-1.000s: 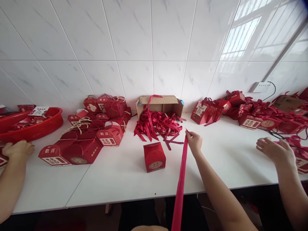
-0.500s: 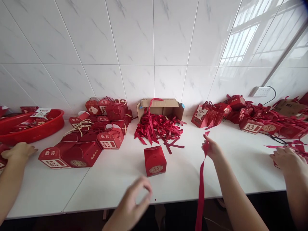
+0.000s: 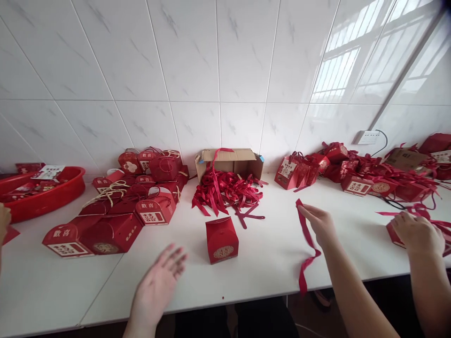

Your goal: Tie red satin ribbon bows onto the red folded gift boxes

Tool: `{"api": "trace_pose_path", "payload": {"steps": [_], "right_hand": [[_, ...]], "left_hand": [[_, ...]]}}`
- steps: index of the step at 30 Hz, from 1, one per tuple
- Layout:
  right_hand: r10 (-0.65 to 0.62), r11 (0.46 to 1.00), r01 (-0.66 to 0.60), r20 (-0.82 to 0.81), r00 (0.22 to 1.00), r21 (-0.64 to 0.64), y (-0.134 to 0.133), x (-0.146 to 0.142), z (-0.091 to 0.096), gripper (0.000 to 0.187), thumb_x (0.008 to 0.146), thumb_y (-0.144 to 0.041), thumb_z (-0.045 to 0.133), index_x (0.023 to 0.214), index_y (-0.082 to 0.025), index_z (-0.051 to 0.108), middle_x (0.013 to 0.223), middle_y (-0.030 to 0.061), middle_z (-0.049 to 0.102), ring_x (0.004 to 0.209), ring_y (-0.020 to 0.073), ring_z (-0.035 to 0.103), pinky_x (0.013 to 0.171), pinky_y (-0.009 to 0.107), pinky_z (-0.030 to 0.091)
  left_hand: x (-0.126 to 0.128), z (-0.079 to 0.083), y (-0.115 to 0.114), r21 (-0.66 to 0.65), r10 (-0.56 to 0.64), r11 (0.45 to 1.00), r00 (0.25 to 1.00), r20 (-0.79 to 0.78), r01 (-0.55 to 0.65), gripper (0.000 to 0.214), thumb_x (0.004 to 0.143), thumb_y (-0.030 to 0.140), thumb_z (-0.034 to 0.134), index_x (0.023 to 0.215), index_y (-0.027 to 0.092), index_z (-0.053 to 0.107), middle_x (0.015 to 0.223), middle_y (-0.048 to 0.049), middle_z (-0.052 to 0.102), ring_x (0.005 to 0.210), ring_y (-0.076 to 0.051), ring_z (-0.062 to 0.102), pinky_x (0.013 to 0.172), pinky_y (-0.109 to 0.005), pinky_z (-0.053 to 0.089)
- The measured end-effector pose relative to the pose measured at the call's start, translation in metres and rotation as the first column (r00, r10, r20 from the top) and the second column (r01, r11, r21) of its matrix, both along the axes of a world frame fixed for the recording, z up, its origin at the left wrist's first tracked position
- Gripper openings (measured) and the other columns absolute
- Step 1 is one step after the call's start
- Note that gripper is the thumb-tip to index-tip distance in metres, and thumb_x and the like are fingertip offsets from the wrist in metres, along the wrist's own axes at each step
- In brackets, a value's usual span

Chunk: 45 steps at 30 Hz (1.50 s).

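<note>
My right hand [image 3: 319,224] pinches the upper end of a long red ribbon [image 3: 306,263]; the ribbon curls over the white table [image 3: 268,263] and hangs past its front edge. My left hand [image 3: 159,281] hovers open over the table's front edge, fingers stretched out and holding nothing. It is a little left of a small red gift box [image 3: 221,239] that stands alone near the middle. Behind the box, a heap of red ribbons [image 3: 225,190] spills from a tipped cardboard box [image 3: 229,159] against the wall.
Red handled gift boxes [image 3: 116,211] are piled at the left, beside a red basin [image 3: 42,192]. More red boxes and ribbons [image 3: 369,178] crowd the back right. A co-worker's hand [image 3: 417,232] works at the right, and another person's hand [image 3: 3,220] shows at the far left.
My right hand has carried the ribbon rightward, and its tail now curls on the table. My left hand has come into view from below and opened up left of the small box.
</note>
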State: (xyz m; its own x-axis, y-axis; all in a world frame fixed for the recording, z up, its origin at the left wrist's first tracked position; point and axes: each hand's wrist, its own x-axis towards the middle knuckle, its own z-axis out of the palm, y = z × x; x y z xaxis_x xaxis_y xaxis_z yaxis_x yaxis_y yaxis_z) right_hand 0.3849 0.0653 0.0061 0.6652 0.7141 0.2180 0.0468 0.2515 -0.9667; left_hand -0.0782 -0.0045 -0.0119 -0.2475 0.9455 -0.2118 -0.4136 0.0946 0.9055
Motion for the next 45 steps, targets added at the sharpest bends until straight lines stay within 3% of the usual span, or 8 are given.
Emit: {"api": "trace_pose_path", "payload": {"steps": [2,5,7,11,15,20,36,45], "right_hand": [[-0.001,0.999,-0.001,-0.058,0.998,-0.034,-0.003,-0.004,-0.013,0.04,0.053,-0.048,0.079,0.073,-0.018,0.063,0.063,0.0008,0.065,0.062,0.0177,0.062,0.052,0.026,0.045],[-0.001,0.998,-0.008,-0.134,0.991,-0.066,-0.012,-0.012,-0.025,0.044,0.058,-0.057,0.071,0.075,-0.019,0.06,0.061,-0.0001,0.063,0.062,0.0165,0.062,0.055,0.026,0.047],[0.098,0.987,-0.115,-0.151,0.984,-0.109,-0.018,-0.029,-0.029,0.045,0.058,-0.059,0.07,0.072,-0.018,0.06,0.056,0.0011,0.061,0.058,0.0168,0.061,0.055,0.027,0.047],[0.39,0.889,-0.412,-0.141,0.91,-0.198,-0.031,-0.096,-0.027,0.04,0.061,-0.053,0.074,0.065,-0.015,0.064,0.056,0.0056,0.063,0.058,0.0181,0.06,0.056,0.028,0.047],[0.612,0.763,-0.594,-0.013,0.791,-0.256,-0.047,-0.168,-0.017,0.044,0.069,-0.059,0.065,0.058,-0.016,0.062,0.05,0.0036,0.059,0.055,0.0167,0.056,0.051,0.026,0.039],[0.647,0.742,-0.616,0.043,0.761,-0.265,-0.054,-0.214,-0.01,0.045,0.071,-0.058,0.061,0.053,-0.016,0.058,0.048,0.0013,0.055,0.051,0.0141,0.047,0.048,0.025,0.029],[0.685,0.678,-0.667,-0.062,0.726,-0.308,-0.061,-0.203,0.003,0.038,0.078,-0.041,0.057,0.051,-0.014,0.056,0.048,0.0019,0.056,0.045,0.0088,0.037,0.047,0.024,0.027],[0.751,0.63,-0.753,-0.099,0.653,-0.191,-0.069,-0.204,-0.001,0.046,0.079,-0.056,0.059,0.06,-0.014,0.059,0.053,0.0029,0.059,0.051,0.014,0.053,0.053,0.025,0.04]], "left_hand": [[-0.008,-0.008,-0.008,-0.049,-0.104,0.993,0.987,0.124,0.111,0.051,0.07,0.045,0.063,0.113,0.018,0.059,0.121,-0.013,0.061,0.112,-0.031,0.055,0.085,-0.042,0.047],[-0.019,-0.023,-0.011,0.049,0.265,0.962,0.96,0.089,-0.27,0.042,0.067,0.041,0.063,0.104,0.025,0.061,0.115,-0.0065,0.063,0.114,-0.028,0.054,0.09,-0.041,0.045],[-0.016,-0.031,-0.007,0.137,0.356,0.929,0.932,-0.074,-0.344,0.036,0.064,0.036,0.063,0.099,0.026,0.062,0.11,-0.003,0.063,0.111,-0.025,0.054,0.087,-0.036,0.046],[0.026,-0.03,0.004,0.127,-0.024,0.988,0.889,-0.457,0.091,0.034,0.071,0.036,0.063,0.1,0.019,0.061,0.093,-0.0051,0.064,0.087,-0.021,0.061,0.079,-0.032,0.048],[0.071,-0.019,0.015,0.242,0.031,0.955,0.758,-0.652,0.169,0.041,0.08,0.04,0.059,0.114,0.019,0.054,0.074,0.0003,0.058,0.073,-0.017,0.058,0.073,-0.029,0.048],[0.09,-0.014,0.016,0.298,0.093,0.934,0.668,-0.738,0.198,0.023,0.083,0.041,0.055,0.081,0.018,0.06,0.068,-0.0002,0.058,0.068,-0.015,0.054,0.068,-0.025,0.046],[0.107,-0.006,-0.004,0.377,0.119,0.882,0.639,-0.76,0.283,0.022,0.088,0.034,0.051,0.073,0.019,0.056,0.067,0.0005,0.058,0.065,-0.014,0.054,0.063,-0.024,0.044],[0.106,-0.002,-0.021,0.389,0.191,0.825,0.446,-0.875,0.41,0.019,0.09,0.026,0.046,0.075,0.02,0.055,0.071,-0.0019,0.06,0.069,-0.017,0.057,0.07,-0.029,0.045]]}}
